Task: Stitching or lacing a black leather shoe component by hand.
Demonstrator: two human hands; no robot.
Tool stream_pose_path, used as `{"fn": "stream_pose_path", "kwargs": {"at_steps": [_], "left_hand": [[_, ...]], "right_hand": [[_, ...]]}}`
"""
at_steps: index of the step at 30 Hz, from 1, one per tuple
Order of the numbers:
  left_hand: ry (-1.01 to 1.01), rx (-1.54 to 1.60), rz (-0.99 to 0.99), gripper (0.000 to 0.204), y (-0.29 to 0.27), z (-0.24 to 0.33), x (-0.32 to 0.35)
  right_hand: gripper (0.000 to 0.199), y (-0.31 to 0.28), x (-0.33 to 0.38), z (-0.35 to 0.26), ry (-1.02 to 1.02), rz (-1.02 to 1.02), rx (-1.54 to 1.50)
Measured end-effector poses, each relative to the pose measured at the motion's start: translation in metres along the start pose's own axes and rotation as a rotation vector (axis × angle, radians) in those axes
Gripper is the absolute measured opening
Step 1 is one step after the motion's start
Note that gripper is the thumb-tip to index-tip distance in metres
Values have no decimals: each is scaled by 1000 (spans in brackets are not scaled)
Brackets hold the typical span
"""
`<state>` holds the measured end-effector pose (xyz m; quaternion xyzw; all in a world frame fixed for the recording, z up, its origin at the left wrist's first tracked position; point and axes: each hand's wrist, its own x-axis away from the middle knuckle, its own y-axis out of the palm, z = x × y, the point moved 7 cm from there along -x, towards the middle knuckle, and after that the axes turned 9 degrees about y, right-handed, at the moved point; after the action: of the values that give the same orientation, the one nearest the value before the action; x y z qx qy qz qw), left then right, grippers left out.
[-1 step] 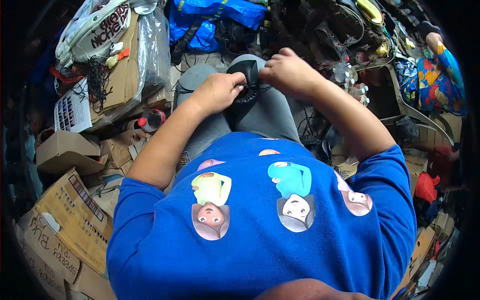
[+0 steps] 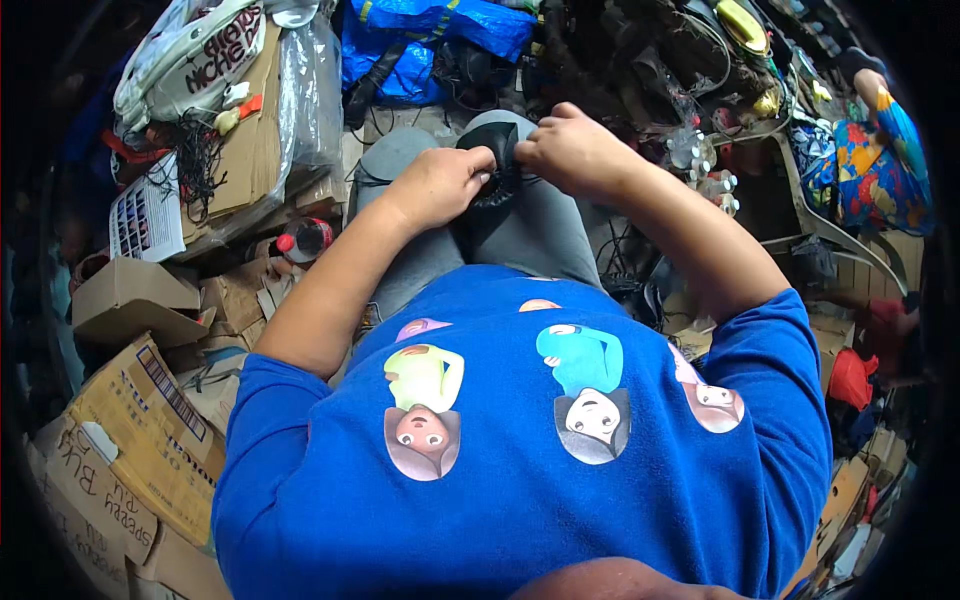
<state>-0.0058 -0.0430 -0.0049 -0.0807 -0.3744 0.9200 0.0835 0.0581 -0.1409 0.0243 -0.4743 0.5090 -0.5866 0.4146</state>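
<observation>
A black, shiny piece (image 2: 487, 143) with a gathered, stitched-looking lower rim lies over my knees, in grey trousers (image 2: 530, 225). It looks like a shoe upper, but its kind is not certain. My left hand (image 2: 438, 186) pinches its left edge between thumb and fingers. At its right edge is my right hand (image 2: 578, 150), with fingertips pressed together close against the piece. Whatever those fingertips hold is too small or hidden to make out.
Flattened cardboard (image 2: 150, 430) and an open carton (image 2: 135, 300) lie at the left, near a red-capped bottle (image 2: 305, 240). Ahead is a blue plastic bag (image 2: 440, 40). Small clear bottles (image 2: 715, 185) stand at the right. Another person's patterned clothing (image 2: 865, 170) shows at far right.
My right hand has shifted very slightly left, nearer the black piece. The piece's lower rim has tilted a little, and my left hand keeps its pinch.
</observation>
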Motion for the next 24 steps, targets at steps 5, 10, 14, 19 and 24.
{"fn": "stream_pose_path", "kwargs": {"at_steps": [5, 10, 14, 19, 24], "left_hand": [[225, -232, 66, 11, -12, -6, 35], [-276, 235, 329, 1, -71, -40, 105], [37, 614, 494, 6, -100, 31, 46], [53, 1325, 6, 12, -14, 74, 22], [-124, -287, 228, 17, -109, -13, 122]], "right_hand": [[3, 8, 14, 20, -80, 78, -75], [20, 21, 55, 109, 669, 28, -1001], [27, -20, 0, 66, 401, 226, -1585], [27, -12, -17, 0, 81, -9, -2010], [32, 43, 88, 81, 576, -128, -817]]}}
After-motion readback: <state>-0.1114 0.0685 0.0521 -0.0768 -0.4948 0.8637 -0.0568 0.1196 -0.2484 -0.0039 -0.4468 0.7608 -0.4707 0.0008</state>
